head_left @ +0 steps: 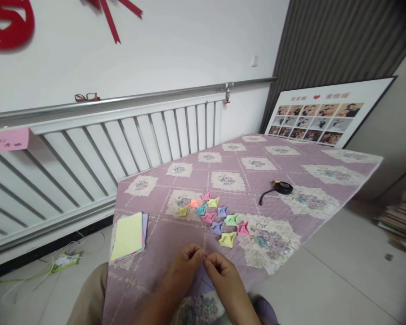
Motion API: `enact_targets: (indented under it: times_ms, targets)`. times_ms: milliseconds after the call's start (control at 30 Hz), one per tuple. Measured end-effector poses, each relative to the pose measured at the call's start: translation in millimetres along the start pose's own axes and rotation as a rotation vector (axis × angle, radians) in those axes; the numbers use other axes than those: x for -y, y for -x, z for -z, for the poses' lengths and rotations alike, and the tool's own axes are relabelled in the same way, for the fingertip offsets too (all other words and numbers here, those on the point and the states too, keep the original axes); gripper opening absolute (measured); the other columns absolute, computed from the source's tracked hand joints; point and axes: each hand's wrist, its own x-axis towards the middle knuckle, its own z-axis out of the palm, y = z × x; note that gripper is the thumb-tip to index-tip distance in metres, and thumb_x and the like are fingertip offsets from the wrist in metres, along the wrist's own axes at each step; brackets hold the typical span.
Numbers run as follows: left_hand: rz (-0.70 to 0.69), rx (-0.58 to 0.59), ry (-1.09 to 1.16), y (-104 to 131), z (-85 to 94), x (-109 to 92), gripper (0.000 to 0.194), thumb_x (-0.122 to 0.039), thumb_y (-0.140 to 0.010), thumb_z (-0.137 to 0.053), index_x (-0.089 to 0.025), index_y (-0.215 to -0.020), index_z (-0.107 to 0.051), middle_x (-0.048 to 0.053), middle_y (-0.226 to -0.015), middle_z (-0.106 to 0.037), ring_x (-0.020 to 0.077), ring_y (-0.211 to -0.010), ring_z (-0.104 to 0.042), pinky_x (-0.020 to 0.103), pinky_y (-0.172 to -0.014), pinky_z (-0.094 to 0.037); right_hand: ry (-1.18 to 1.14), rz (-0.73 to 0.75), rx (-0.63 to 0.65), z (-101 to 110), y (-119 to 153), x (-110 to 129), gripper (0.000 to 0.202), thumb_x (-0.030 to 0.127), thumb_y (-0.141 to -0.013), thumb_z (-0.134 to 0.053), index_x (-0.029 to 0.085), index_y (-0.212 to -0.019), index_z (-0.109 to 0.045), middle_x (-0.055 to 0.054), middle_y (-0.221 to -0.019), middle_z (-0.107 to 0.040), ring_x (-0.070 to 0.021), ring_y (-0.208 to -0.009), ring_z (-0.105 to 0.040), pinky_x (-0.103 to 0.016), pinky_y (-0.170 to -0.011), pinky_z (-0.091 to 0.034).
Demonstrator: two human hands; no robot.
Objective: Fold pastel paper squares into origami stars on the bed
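My left hand (189, 266) and my right hand (219, 271) meet at their fingertips over the near part of the cloth-covered table. Both are closed in a pinch; what they hold, if anything, is hidden by the fingers. Just beyond them lie several small folded paper shapes, among them a yellow one (227, 239), a pink one (242, 229), a green one (231, 220) and a teal one (200, 210). A stack of coloured paper sheets (127, 235), yellow on top, rests at the table's left edge.
The purple floral tablecloth (189, 189) bears a black tape measure (284, 187) with a strap at the right. Behind it stand a white radiator (162, 135) with a pipe above and a photo board (318, 113). Glasses (87, 97) rest by the pipe. Cables lie on the floor at left.
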Motion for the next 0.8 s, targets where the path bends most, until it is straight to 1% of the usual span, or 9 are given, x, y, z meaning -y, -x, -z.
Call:
enact_targets:
  times_ms: [100,167,267,367,500,567,633,733,800]
  targets:
    - [0.057,0.104,0.1,5.7,12.7,9.3,0.038,-0.049,-0.074,-0.06,-0.017,-0.094,-0.059,-0.003,-0.071,-0.054,0.0119,-0.061,-0.044,0.024,-0.058,-0.034,-0.124,-0.057,-0.05,-6.3,1.1,-2.3,0.032,0.05,-0.074,-0.06,0.021,-0.065,-0.051,0.008,-0.053,-0.037,-0.0093,-0.05,-0.031,-0.023,-0.048,-0.026]
    - [0.114,0.143,0.071,10.1,23.0,20.1,0.036,-0.048,-0.069,-0.065,-0.016,-0.083,-0.058,-0.004,-0.063,-0.053,0.011,-0.056,-0.043,0.023,-0.054,-0.033,-0.184,-0.06,-0.065,-11.6,2.0,-4.9,0.034,0.052,-0.075,-0.061,0.02,-0.067,-0.052,0.007,-0.051,-0.04,-0.0091,-0.049,-0.033,-0.022,-0.048,-0.026]
    - [0.209,0.116,0.053,18.8,38.8,31.8,0.03,-0.046,-0.07,-0.062,-0.018,-0.075,-0.053,-0.005,-0.054,-0.051,0.0102,-0.049,-0.041,0.023,-0.051,-0.031,-0.219,-0.047,-0.045,-22.0,5.3,-8.0,0.038,0.055,-0.073,-0.064,0.02,-0.066,-0.052,0.007,-0.05,-0.041,-0.0088,-0.048,-0.034,-0.022,-0.049,-0.028]
    - [0.184,0.089,-0.023,32.8,54.6,26.8,0.022,-0.039,-0.072,-0.058,-0.018,-0.072,-0.052,-0.006,-0.052,-0.048,0.0099,-0.049,-0.039,0.023,-0.051,-0.029,-0.202,-0.049,-0.019,-34.1,12.9,-7.3,0.04,0.057,-0.072,-0.066,0.02,-0.065,-0.053,0.007,-0.053,-0.043,-0.0088,-0.049,-0.036,-0.022,-0.049,-0.03]
    - [0.124,0.122,-0.193,53.6,75.6,12.1,0.012,-0.029,-0.072,-0.055,-0.018,-0.066,-0.054,-0.006,-0.056,-0.046,0.0109,-0.054,-0.039,0.024,-0.052,-0.026,-0.136,-0.088,0.0,-49.1,25.7,-3.4,0.041,0.059,-0.067,-0.069,0.02,-0.076,-0.06,0.006,-0.056,-0.046,-0.01,-0.051,-0.04,-0.022,-0.05,-0.032]
    - [0.083,0.135,-0.212,59.0,85.4,14.2,0.01,-0.027,-0.071,-0.055,-0.018,-0.065,-0.055,-0.006,-0.057,-0.045,0.0112,-0.055,-0.04,0.024,-0.053,-0.026,-0.091,-0.11,0.013,-56.0,31.0,-3.5,0.043,0.06,-0.065,-0.07,0.02,-0.075,-0.061,0.007,-0.053,-0.045,-0.0099,-0.049,-0.039,-0.022,-0.049,-0.03]
    - [0.088,0.121,-0.15,59.5,94.8,24.1,0.011,-0.028,-0.07,-0.056,-0.018,-0.066,-0.054,-0.006,-0.057,-0.046,0.0111,-0.054,-0.04,0.024,-0.052,-0.026,-0.064,-0.098,-0.01,-63.0,35.1,-5.6,0.042,0.061,-0.066,-0.069,0.02,-0.072,-0.061,0.007,-0.051,-0.044,-0.0096,-0.048,-0.038,-0.022,-0.049,-0.03]
    - [0.139,0.086,0.051,54.7,107.5,44.3,0.019,-0.038,-0.071,-0.058,-0.019,-0.069,-0.052,-0.007,-0.054,-0.047,0.0103,-0.05,-0.039,0.024,-0.051,-0.028,-0.042,-0.037,-0.073,-73.7,38.7,-10.4,0.039,0.057,-0.067,-0.069,0.02,-0.07,-0.06,0.007,-0.052,-0.044,-0.01,-0.05,-0.039,-0.022,-0.051,-0.031]
    - [0.137,0.052,0.149,51.5,113.8,55.0,0.025,-0.043,-0.072,-0.058,-0.02,-0.068,-0.05,-0.007,-0.054,-0.047,0.0102,-0.049,-0.04,0.024,-0.051,-0.03,-0.005,0.002,-0.06,-80.8,39.9,-13.0,0.036,0.054,-0.068,-0.069,0.02,-0.066,-0.058,0.006,-0.054,-0.045,-0.0109,-0.052,-0.04,-0.023,-0.053,-0.033]
